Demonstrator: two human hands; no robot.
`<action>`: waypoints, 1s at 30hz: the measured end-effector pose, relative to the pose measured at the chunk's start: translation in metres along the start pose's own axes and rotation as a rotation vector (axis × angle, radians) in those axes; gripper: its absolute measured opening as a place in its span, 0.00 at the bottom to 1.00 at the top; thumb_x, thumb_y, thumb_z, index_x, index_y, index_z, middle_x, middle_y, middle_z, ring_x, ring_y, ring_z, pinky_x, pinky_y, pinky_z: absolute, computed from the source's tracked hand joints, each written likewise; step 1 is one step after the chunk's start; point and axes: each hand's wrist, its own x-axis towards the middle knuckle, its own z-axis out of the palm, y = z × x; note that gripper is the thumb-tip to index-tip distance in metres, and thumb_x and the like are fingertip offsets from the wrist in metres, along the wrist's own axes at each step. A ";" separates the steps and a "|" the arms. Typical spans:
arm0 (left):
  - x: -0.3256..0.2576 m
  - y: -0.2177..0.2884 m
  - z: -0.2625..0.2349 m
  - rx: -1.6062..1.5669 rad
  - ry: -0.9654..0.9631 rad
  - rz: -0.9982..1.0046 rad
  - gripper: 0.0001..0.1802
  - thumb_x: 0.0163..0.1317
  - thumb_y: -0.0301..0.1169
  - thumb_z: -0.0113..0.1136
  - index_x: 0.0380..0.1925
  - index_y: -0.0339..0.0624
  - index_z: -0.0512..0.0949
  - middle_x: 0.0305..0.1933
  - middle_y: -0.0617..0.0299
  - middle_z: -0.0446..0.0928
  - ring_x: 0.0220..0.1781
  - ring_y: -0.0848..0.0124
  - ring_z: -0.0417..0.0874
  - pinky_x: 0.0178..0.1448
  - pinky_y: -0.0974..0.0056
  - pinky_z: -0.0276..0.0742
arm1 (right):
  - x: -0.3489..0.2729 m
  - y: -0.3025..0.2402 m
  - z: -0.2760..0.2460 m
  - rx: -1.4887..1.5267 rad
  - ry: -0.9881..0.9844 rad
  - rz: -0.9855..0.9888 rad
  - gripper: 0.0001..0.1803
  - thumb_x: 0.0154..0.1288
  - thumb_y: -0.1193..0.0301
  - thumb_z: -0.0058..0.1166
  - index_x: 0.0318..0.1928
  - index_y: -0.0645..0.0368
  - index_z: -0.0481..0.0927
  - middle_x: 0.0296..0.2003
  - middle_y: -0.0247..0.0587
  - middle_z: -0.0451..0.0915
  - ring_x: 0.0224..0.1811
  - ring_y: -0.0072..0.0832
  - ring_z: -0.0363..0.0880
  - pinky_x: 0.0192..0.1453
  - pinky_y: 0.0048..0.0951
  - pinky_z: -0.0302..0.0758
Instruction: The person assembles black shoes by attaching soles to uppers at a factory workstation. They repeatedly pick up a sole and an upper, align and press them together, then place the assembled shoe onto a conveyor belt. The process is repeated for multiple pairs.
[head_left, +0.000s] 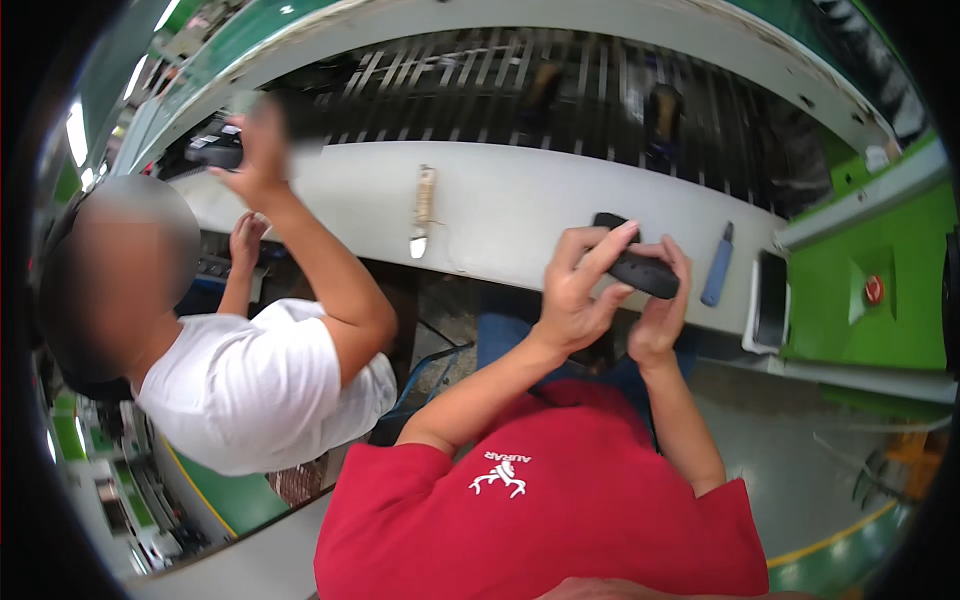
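Observation:
Above the near edge of the white bench, both my hands are closed around a smooth, rounded black piece (643, 274). The fingers and thumb of my left hand (580, 290) grip its left end. My right hand (662, 310) curls about its right end, with the palm side partly hidden. Just behind my left fingertips shows a second black piece (612, 221); I cannot tell whether it is held or lies on the bench. To the right of my hands, a blue-handled tool (717, 266) rests on the bench top.
A tan-wrapped handle with a metal blade (424, 205) lies mid-bench (480, 200). At left, a co-worker in a white shirt (250, 390) raises a dark object (215, 152). Slatted rollers (450, 85) run behind. A black-and-white tray (768, 300) and green panel with red button (874, 290) stand right.

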 end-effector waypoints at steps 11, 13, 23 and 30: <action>-0.022 -0.007 0.002 -0.034 0.071 0.106 0.27 0.82 0.46 0.68 0.61 0.28 0.84 0.43 0.54 0.86 0.41 0.65 0.85 0.49 0.61 0.81 | 0.008 -0.019 -0.033 -0.089 -0.132 -0.039 0.23 0.84 0.65 0.58 0.70 0.66 0.80 0.49 0.53 0.87 0.49 0.44 0.89 0.59 0.39 0.83; -0.005 0.000 0.001 -0.099 0.196 0.145 0.23 0.81 0.37 0.69 0.63 0.26 0.81 0.48 0.52 0.87 0.45 0.65 0.87 0.55 0.61 0.84 | 0.021 -0.031 -0.022 -0.026 -0.018 -0.033 0.23 0.85 0.66 0.59 0.70 0.66 0.79 0.50 0.53 0.87 0.49 0.43 0.88 0.58 0.39 0.83; 0.019 0.023 -0.008 -0.033 0.152 -0.168 0.16 0.76 0.25 0.74 0.60 0.31 0.86 0.51 0.53 0.91 0.50 0.69 0.93 0.56 0.66 0.87 | 0.035 -0.049 -0.009 -0.100 0.119 0.082 0.14 0.85 0.66 0.63 0.57 0.67 0.86 0.40 0.45 0.86 0.37 0.32 0.84 0.45 0.31 0.80; 0.018 0.022 -0.006 -0.281 0.149 -0.447 0.14 0.80 0.28 0.70 0.57 0.27 0.88 0.48 0.57 0.91 0.46 0.77 0.89 0.54 0.71 0.84 | 0.036 -0.046 -0.020 0.285 -0.031 0.504 0.22 0.91 0.59 0.55 0.54 0.69 0.87 0.39 0.34 0.87 0.42 0.19 0.82 0.50 0.26 0.79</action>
